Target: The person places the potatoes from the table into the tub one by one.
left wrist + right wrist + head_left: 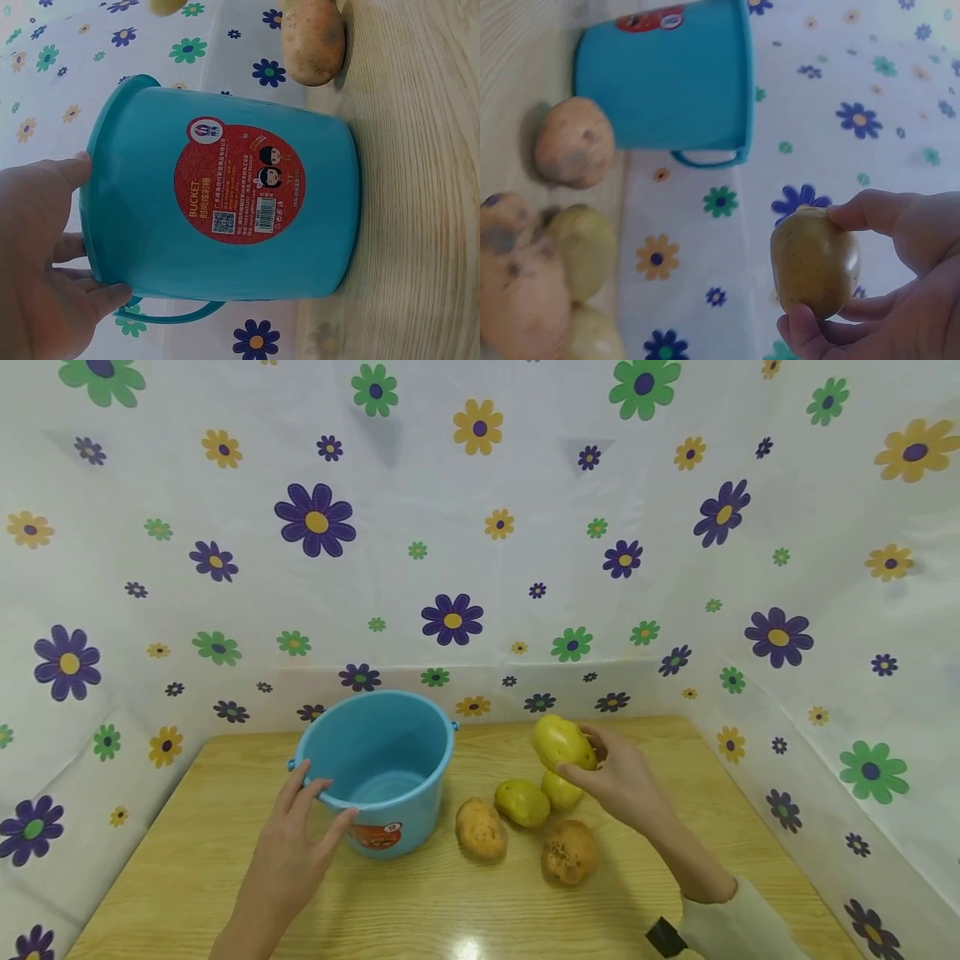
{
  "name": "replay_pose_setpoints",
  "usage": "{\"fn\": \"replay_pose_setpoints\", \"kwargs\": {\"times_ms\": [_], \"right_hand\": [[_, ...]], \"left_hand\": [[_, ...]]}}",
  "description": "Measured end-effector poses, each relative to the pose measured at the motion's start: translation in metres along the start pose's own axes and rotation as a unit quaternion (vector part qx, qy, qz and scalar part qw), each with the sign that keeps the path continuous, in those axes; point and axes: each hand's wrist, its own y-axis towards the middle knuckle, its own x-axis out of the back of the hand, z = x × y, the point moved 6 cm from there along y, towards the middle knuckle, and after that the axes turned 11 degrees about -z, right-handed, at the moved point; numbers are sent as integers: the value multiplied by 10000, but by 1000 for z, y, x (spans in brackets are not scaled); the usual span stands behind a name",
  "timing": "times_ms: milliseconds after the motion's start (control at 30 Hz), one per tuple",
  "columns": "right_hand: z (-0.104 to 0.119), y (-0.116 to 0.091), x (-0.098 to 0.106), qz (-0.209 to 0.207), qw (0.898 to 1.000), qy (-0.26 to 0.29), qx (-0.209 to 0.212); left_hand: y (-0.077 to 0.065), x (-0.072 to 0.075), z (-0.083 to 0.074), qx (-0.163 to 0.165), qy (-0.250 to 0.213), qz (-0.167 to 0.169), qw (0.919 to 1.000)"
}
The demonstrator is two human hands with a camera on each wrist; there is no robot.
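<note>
My left hand grips the rim of a light blue plastic bucket, thumb outside and fingertips over the edge. The bucket stands upright, its visible inside bare; a round red label shows in the left wrist view. My right hand holds a smooth yellow oval piece of produce with small dark specks, between thumb and fingers. It is raised above the table, right of the bucket. Below it lie two similar yellow-green pieces, side by side.
A brown potato lies just right of the bucket, and a spotted brown potato lies nearer the front. The wooden table is enclosed at the back and sides by a white flowered sheet. The bucket's handle hangs down behind it.
</note>
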Motion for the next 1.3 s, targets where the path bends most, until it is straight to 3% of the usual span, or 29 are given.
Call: {"fn": "replay_pose_setpoints", "kwargs": {"times_ms": [167,433,833,1067,1300], "right_hand": [[28,9,-15,244,9992,86,294],[67,22,-41,633,9966,408,334],[108,34,-84,1040,9893,798,634],[123,37,-115,1413,9854,570,761],[135,35,-143,1488,9838,127,992]], "left_hand": [[0,1,0,69,39,57,10000],[0,0,0,53,44,51,10000],[0,0,1,-13,-5,-59,10000],[0,0,2,42,-5,-24,10000],[0,0,2,34,-23,-23,10000]]}}
